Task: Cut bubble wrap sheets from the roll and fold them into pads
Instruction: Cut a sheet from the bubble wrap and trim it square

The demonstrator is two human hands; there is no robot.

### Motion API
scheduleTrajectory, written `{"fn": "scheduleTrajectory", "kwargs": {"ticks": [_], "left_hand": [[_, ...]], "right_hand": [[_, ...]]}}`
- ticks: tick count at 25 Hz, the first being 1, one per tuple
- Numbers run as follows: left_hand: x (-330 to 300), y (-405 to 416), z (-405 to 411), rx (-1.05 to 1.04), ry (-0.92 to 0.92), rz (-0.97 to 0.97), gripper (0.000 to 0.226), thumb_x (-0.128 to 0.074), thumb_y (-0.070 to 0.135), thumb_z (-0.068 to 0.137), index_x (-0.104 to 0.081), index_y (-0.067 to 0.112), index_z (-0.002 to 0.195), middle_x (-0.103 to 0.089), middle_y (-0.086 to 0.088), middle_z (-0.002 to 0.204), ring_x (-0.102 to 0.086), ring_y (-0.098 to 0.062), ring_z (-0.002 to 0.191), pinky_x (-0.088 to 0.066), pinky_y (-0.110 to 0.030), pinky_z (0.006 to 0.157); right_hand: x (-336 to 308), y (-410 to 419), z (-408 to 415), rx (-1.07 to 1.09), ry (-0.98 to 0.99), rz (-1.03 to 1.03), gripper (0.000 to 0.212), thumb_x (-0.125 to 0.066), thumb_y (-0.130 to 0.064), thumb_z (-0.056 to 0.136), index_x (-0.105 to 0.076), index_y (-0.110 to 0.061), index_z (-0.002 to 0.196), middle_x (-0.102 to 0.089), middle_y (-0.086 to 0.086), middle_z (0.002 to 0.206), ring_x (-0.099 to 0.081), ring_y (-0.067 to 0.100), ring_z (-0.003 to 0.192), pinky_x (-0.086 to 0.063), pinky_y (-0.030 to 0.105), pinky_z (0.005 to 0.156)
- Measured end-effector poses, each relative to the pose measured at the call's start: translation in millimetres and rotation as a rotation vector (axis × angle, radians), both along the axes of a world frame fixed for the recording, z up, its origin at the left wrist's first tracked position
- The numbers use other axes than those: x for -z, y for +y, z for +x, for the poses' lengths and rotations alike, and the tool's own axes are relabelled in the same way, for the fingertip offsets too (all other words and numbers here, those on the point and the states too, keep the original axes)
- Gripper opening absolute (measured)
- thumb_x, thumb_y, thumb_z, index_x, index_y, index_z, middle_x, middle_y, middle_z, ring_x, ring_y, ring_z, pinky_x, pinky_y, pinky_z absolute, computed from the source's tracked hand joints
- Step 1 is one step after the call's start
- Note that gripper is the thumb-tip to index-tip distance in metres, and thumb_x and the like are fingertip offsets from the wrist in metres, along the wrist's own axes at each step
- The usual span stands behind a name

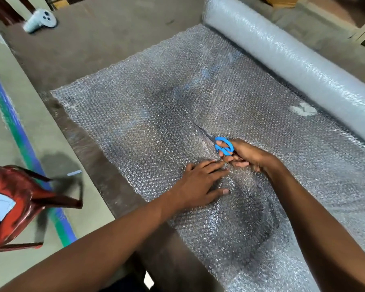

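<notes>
A wide bubble wrap sheet (148, 114) lies unrolled over the brown table, still joined to the thick roll (287, 53) at the back right. My right hand (249, 157) grips blue-handled scissors (222, 145), their blades pointing up and left into the sheet along a cut line. My left hand (202, 184) presses flat on the wrap just left of the scissors, fingers straight. Nearer me the wrap bulges up where it is cut.
The table (89, 47) has bare brown surface at the back left, where a white controller (40, 20) lies. A red plastic chair (15, 199) stands on the floor at the left, beside a blue and green floor stripe (15, 131). A white scrap (302, 109) shows under the sheet near the roll.
</notes>
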State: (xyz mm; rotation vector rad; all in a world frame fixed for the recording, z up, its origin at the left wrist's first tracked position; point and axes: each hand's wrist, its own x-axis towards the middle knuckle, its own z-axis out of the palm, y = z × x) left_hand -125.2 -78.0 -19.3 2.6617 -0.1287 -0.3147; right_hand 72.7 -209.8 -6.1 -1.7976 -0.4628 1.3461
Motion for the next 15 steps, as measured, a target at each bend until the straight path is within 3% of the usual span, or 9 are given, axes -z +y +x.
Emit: {"fn": "scheduleTrajectory", "kwargs": {"ticks": [4,7,10,12,15], "left_hand": [[-1.5,6.5,0.6,0.016,-0.013,-0.030,0.070,-0.033,0.072,0.104,-0.021,0.039,0.164,-0.021,0.006,0.173,-0.019,-0.020,0.158,-0.017,-0.058,0.124],[-6.5,18.3,-2.6,-0.063,0.021,-0.226,0.074,-0.044,0.066,0.104,-0.015,0.035,0.165,-0.039,0.000,0.165,-0.029,-0.018,0.153,-0.013,-0.054,0.128],[-10.3,50.8,2.7,-0.283,-0.237,-0.333,0.041,-0.053,0.049,0.107,-0.049,0.030,0.143,-0.057,0.005,0.142,-0.045,-0.010,0.132,-0.029,-0.054,0.122],[-4.5,83.0,14.9,-0.405,-0.326,-0.240,0.035,-0.055,0.041,0.107,-0.055,0.028,0.140,-0.054,0.004,0.146,-0.043,-0.010,0.134,-0.033,-0.055,0.121],[6.6,123.6,28.4,-0.293,-0.212,-0.008,0.054,-0.053,0.053,0.106,-0.041,0.038,0.157,-0.032,0.006,0.168,-0.030,-0.019,0.153,-0.018,-0.055,0.127]], "right_hand": [[0.4,9.6,2.3,0.019,0.013,-0.001,0.062,-0.057,-0.071,0.096,-0.069,-0.011,0.103,-0.050,0.000,0.068,-0.027,0.013,0.046,-0.019,0.026,0.037],[-6.1,18.1,3.5,-0.014,-0.037,0.012,0.064,-0.054,-0.071,0.094,-0.068,-0.009,0.105,-0.051,-0.001,0.066,-0.030,0.012,0.044,-0.022,0.025,0.037],[-3.5,22.2,6.6,-0.002,0.028,0.020,0.058,-0.052,-0.064,0.100,-0.065,-0.007,0.105,-0.048,0.001,0.067,-0.029,0.011,0.042,-0.021,0.024,0.035],[-1.8,24.5,7.2,0.015,0.069,0.029,0.052,-0.050,-0.057,0.107,-0.063,-0.007,0.108,-0.046,0.003,0.068,-0.028,0.010,0.042,-0.022,0.022,0.032],[-4.2,31.6,6.1,0.016,0.061,0.013,0.048,-0.052,-0.054,0.104,-0.062,-0.008,0.105,-0.047,0.001,0.067,-0.028,0.009,0.043,-0.024,0.020,0.032]]}}
